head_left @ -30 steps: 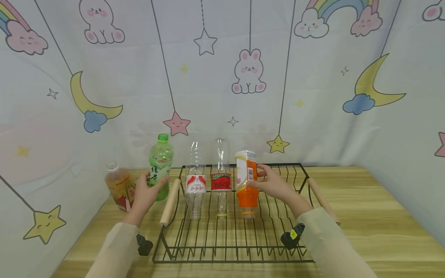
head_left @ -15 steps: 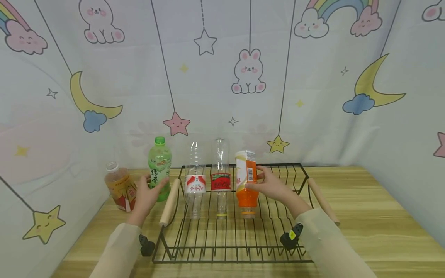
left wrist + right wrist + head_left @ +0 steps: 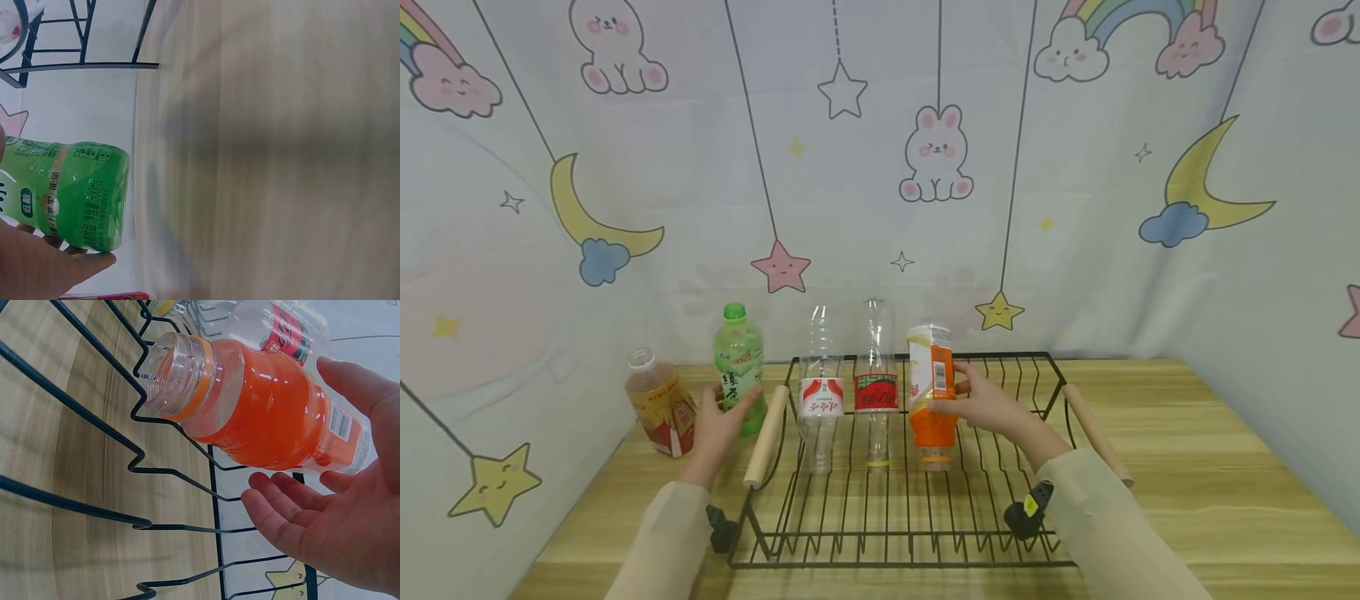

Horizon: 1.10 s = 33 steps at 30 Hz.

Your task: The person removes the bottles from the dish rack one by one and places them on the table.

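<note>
My left hand (image 3: 721,429) grips a green tea bottle (image 3: 741,358) with a green cap, left of the rack. Its base (image 3: 106,200) faces the tabletop in the left wrist view, and the bottle leans slightly left. On the black wire rack (image 3: 865,533), an orange-and-white labelled bottle (image 3: 932,383) stands upside down, its uncapped neck lowest. My right hand (image 3: 996,408) is beside this bottle. In the right wrist view the thumb and loosely bent fingers (image 3: 275,519) spread to either side of it, with gaps showing.
Two clear bottles, one with a white-and-red label (image 3: 822,398) and one with a red label (image 3: 877,393), stand inverted on the rack. A brown-labelled bottle (image 3: 662,408) stands at far left. Wooden handles (image 3: 767,437) flank the rack. A printed curtain (image 3: 880,208) hangs behind.
My left hand has lowered the green tea bottle slightly and its top has shifted left. The right hand stays beside the orange bottle almost unmoved.
</note>
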Available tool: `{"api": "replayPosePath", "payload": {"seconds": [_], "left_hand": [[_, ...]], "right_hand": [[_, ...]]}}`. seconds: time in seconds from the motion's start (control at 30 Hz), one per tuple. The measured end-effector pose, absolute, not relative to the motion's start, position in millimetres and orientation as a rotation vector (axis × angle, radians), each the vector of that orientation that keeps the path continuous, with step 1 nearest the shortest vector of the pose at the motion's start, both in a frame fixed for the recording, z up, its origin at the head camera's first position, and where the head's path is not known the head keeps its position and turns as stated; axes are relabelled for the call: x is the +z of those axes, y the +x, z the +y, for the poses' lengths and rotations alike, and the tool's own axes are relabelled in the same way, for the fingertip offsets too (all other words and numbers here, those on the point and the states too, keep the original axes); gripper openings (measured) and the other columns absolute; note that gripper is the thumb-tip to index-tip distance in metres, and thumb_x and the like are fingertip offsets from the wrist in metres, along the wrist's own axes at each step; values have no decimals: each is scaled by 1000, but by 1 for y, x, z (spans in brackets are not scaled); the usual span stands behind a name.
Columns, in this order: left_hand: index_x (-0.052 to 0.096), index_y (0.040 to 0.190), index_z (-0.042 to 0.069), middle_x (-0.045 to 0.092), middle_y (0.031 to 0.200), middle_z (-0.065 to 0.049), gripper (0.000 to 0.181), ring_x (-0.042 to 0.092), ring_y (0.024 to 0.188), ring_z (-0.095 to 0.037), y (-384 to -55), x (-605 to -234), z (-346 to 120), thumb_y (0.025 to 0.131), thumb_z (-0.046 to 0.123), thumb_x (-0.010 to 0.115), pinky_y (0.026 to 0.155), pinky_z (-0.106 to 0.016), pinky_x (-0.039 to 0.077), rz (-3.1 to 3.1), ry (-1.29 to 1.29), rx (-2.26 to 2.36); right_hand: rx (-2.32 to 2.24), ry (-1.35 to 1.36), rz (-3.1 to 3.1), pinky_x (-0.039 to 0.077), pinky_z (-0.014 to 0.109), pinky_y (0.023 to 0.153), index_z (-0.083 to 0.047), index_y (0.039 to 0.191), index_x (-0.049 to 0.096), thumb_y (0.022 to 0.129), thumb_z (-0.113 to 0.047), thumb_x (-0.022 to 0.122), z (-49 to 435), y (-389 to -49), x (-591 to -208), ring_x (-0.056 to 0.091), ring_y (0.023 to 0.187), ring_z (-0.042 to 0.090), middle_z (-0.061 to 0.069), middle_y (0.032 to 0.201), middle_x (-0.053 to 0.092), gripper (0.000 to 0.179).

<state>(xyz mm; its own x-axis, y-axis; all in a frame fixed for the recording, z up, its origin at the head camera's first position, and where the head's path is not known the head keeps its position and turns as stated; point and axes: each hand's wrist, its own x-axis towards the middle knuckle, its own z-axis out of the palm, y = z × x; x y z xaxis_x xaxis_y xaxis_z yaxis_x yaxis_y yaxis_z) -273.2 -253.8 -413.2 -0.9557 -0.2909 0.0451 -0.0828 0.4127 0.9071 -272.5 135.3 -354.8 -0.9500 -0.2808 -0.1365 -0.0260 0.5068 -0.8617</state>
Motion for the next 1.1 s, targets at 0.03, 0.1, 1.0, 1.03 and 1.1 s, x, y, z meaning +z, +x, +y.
{"api": "replayPosePath", "payload": {"seconds": [0.03,0.1,1.0,1.03,1.1], "left_hand": [[16,149,-1,30,146,-27,96,32,133,-40,-274,-415,-254,88,60,57,108,-54,32,-2466,340,-1578],[15,150,-1,30,146,-27,96,32,133,-40,-275,-417,-255,88,60,57,109,-54,31,-2455,355,-1597],[15,149,1,26,150,-24,97,31,136,-38,-270,-426,-255,86,63,57,111,-53,28,-2376,430,-1708],[15,149,1,27,150,-24,97,31,136,-37,-271,-427,-255,86,63,57,111,-53,28,-2376,430,-1707],[15,148,1,27,149,-24,98,31,136,-37,-271,-428,-256,86,63,57,112,-53,27,-2377,433,-1710]], "right_hand": [[-1418,-262,2492,50,54,87,-5,151,16,87,-33,71,136,-272,-355,56,109,35,24,129,49,89],[-1414,-267,2492,50,54,86,-5,151,17,87,-33,71,136,-272,-354,56,109,34,23,128,49,88],[-1393,-269,2427,52,50,84,-4,151,14,88,-36,70,136,-270,-358,58,108,33,23,128,52,89],[-1396,-270,2423,52,50,84,-4,151,14,88,-35,70,136,-271,-358,58,108,33,24,128,52,89],[-1403,-271,2413,52,50,83,-4,151,14,88,-35,70,136,-271,-359,57,109,33,24,129,51,89]]}}
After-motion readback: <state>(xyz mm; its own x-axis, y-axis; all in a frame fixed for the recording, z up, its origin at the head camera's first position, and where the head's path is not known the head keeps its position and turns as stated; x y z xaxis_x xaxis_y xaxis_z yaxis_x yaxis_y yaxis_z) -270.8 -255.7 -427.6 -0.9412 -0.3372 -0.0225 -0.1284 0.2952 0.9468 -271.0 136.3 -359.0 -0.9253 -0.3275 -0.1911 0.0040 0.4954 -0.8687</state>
